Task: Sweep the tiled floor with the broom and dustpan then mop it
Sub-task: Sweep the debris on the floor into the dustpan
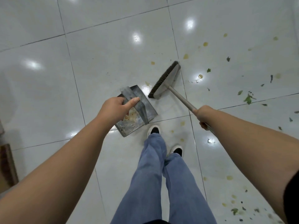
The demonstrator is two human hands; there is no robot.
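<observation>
The tiled floor [100, 59] lay open from nine to twelve o'clock, bare and glossy; a brown wooden edge [7, 164] crept in at eight o'clock. My left hand [115, 109] curled round the handle strip of the grey metal dustpan [140, 109], thumb on top, the pan just ahead of my shoes [154, 129]. My right hand [203, 116] gripped the broom [166, 81] by its pale shaft, the bristle head standing at one o'clock, just beside the pan's far corner. Green leaf scraps [248, 99] and yellowish spots [186, 56] were scattered from one round to four o'clock, beyond the broom. My blue trouser legs [152, 175] filled six o'clock.
</observation>
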